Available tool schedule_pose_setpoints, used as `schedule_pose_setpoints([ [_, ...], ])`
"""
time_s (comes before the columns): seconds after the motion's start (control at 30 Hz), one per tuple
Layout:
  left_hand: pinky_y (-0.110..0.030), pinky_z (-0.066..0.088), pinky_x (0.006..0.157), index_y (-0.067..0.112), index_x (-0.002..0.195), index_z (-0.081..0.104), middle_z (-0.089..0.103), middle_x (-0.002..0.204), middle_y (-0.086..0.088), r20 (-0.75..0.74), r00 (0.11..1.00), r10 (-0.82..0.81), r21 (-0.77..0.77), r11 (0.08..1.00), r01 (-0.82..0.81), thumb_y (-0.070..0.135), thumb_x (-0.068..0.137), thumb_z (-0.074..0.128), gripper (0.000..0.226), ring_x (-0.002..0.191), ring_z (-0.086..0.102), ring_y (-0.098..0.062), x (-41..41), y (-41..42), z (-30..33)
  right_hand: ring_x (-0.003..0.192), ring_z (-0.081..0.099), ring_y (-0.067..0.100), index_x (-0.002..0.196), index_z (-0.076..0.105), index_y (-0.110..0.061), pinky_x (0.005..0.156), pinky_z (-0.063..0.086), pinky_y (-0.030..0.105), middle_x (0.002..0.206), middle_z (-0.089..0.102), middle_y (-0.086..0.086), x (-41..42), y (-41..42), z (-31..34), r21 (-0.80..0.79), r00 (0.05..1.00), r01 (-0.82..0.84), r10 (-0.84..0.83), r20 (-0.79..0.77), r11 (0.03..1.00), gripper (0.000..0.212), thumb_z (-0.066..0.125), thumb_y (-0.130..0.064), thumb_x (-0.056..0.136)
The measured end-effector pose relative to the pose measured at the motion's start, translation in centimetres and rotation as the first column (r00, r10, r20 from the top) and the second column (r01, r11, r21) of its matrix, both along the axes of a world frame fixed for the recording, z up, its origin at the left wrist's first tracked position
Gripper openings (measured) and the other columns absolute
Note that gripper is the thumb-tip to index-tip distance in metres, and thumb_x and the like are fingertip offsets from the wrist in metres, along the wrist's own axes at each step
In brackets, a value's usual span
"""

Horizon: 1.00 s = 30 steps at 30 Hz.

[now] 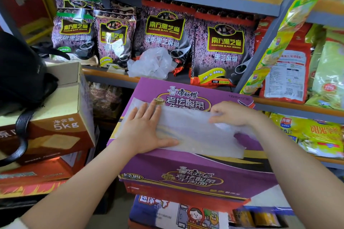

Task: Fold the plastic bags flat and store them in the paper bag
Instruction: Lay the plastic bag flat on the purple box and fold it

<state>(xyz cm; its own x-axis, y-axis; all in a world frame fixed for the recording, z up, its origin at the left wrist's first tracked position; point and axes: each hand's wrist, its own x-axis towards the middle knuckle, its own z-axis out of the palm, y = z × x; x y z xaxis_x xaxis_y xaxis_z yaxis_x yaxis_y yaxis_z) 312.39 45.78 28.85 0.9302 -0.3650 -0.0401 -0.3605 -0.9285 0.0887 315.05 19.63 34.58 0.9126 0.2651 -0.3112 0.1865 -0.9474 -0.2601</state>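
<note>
plastic bag [186, 132] spread flat on top of purple carton [186, 165], held under both hands.

left hand [147, 130] laid palm down, fingers straight and together, pressing the left part of the translucent bag; right hand [232, 113] at the far right edge, fingers curled, pinching a fold of the film. hands apart, the bag stretched between them. second, crumpled plastic bag [150, 63] on the far shelf [109, 75], just in front of black sesame packets [163, 29]. brown 5kg box [55, 126] at left, black handbag [20, 72] resting on it.
</note>
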Motion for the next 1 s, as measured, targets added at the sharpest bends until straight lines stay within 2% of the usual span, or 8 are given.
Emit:
schedule_pose_setpoints([
  [0.13, -0.04, -0.001, 0.116, 0.019, 0.147, -0.006, -0.01, 0.156, -0.001, -0.013, 1.0, 0.02, -0.003, 1.0, -0.02, 0.097, 0.027, -0.013, 0.144, 0.144, -0.006, -0.021, -0.1, -0.1, 0.2, 0.072, 0.047, 0.015, 0.063, 0.045, -0.023, 0.064, 0.033, 0.032, 0.069, 0.049, -0.009, -0.1, -1.9, -0.3, -0.049, 0.995, 0.059, -0.055, 0.083, 0.997, 0.03, 0.049, -0.018, 0.093],
  [0.23, -0.04, 0.0, 0.116, 0.018, 0.148, -0.004, -0.009, 0.157, -0.002, -0.016, 0.999, 0.038, 0.005, 0.999, -0.038, 0.097, 0.023, -0.014, 0.148, 0.144, -0.005, -0.023, -0.3, -0.2, 0.4, 0.085, 0.053, 0.024, 0.069, 0.044, -0.028, 0.071, 0.041, 0.037, 0.082, 0.057, -0.001, -0.2, -1.6, -1.2, -0.115, 0.989, 0.103, -0.089, 0.117, 0.988, 0.028, 0.04, -0.022, 0.095],
  [0.37, -0.041, -0.002, 0.116, 0.016, 0.147, -0.007, -0.011, 0.156, -0.003, -0.047, 0.998, 0.041, 0.022, 0.999, -0.04, 0.098, 0.023, -0.011, 0.149, 0.143, -0.008, -0.023, -0.4, -0.2, 0.8, 0.09, 0.054, 0.027, 0.069, 0.039, -0.027, 0.085, 0.038, 0.038, 0.079, 0.053, -0.001, -0.8, -1.7, -1.8, -0.218, 0.971, 0.194, -0.156, 0.181, 0.956, 0.029, 0.039, -0.035, 0.097],
  [0.53, -0.043, -0.002, 0.116, 0.016, 0.147, -0.007, -0.012, 0.156, -0.003, -0.071, 0.997, 0.037, 0.025, 0.999, -0.035, 0.1, 0.026, 0.001, 0.148, 0.143, -0.009, -0.024, -0.3, -0.3, 1.0, 0.118, 0.044, 0.03, 0.113, 0.055, -0.015, 0.099, 0.031, 0.041, 0.119, 0.055, 0.009, -2.1, 0.3, -0.9, -0.351, 0.882, 0.395, -0.245, 0.402, 0.849, 0.027, 0.046, -0.033, 0.095],
  [0.63, -0.042, -0.001, 0.117, 0.016, 0.147, -0.007, -0.012, 0.156, -0.003, -0.064, 0.997, 0.04, 0.024, 0.999, -0.038, 0.096, 0.035, 0.009, 0.139, 0.143, -0.009, -0.023, -0.2, -0.4, 0.9, 0.129, 0.034, 0.031, 0.128, 0.048, -0.01, 0.106, 0.027, 0.042, 0.137, 0.043, 0.011, -2.4, 5.4, -1.1, -0.204, 0.838, 0.254, -0.11, 0.534, 0.945, 0.036, 0.04, -0.027, 0.097],
  [0.73, -0.043, 0.0, 0.117, 0.015, 0.148, -0.006, -0.011, 0.156, -0.004, -0.048, 0.998, 0.045, 0.023, 0.999, -0.044, 0.096, 0.034, 0.01, 0.14, 0.144, -0.008, -0.023, -0.5, -0.3, 0.7, 0.144, 0.015, 0.025, 0.14, 0.034, -0.006, 0.116, 0.014, 0.039, 0.155, 0.021, 0.011, -2.2, 10.2, -3.1, -0.066, 0.898, 0.082, -0.045, 0.437, 0.994, 0.048, 0.03, -0.031, 0.1],
  [0.87, -0.043, -0.002, 0.117, 0.015, 0.147, -0.009, -0.013, 0.156, -0.004, -0.06, 0.998, 0.036, 0.027, 0.999, -0.034, 0.101, 0.02, 0.001, 0.153, 0.143, -0.011, -0.025, -0.6, -0.1, 0.6, 0.147, -0.003, 0.016, 0.15, 0.003, -0.017, 0.118, 0.0, 0.037, 0.159, -0.004, -0.001, -2.8, 9.6, -5.7, -0.048, 0.95, 0.175, -0.156, 0.269, 0.983, 0.059, 0.018, -0.042, 0.099],
  [1.0, -0.045, -0.004, 0.116, 0.015, 0.147, -0.012, -0.017, 0.155, -0.005, -0.084, 0.996, 0.031, 0.033, 0.999, -0.028, 0.098, 0.028, 0.009, 0.147, 0.142, -0.014, -0.027, -0.5, -0.1, 0.8, 0.147, -0.005, 0.016, 0.15, -0.001, -0.02, 0.118, -0.003, 0.036, 0.159, -0.006, -0.001, -3.7, 5.5, -5.6, -0.094, 0.939, 0.25, -0.217, 0.268, 0.964, 0.058, 0.014, -0.043, 0.099],
])
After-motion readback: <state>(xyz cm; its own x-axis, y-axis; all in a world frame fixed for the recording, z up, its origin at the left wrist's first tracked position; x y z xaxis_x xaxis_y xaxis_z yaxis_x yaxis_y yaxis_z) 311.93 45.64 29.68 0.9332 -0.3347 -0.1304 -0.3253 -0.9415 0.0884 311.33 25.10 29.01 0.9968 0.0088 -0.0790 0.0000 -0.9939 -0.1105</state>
